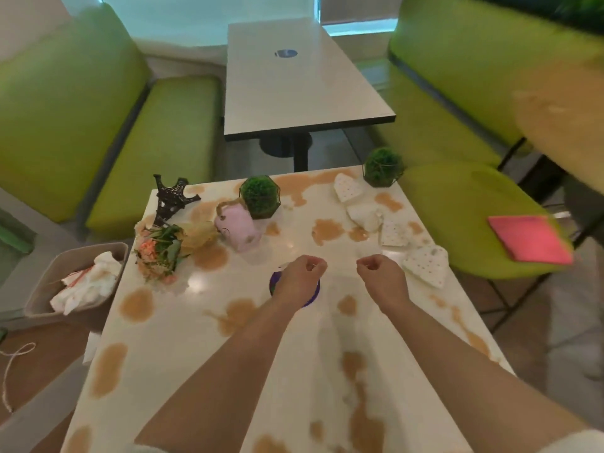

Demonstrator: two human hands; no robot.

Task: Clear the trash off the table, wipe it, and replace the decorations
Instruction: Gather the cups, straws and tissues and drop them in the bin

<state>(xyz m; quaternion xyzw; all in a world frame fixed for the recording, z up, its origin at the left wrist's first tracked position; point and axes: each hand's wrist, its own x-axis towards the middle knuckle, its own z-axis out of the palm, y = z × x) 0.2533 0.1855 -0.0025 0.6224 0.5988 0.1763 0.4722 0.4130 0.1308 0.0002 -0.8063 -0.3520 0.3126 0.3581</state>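
Napkins [392, 230], crumpled and dotted, lie in a loose group at right of centre on the stained bench [183, 328]. Head view: left hand [299, 279] and right hand [380, 277] hover mid-frame, apart, fingers curled, apparently empty. Bin [42, 289] at left edge already holds tissue. Judgement: gather napkins with the right hand first, carry across to the bin, clear of the flowers [160, 253]. Pink cloth [529, 238] waits on the chair at right.
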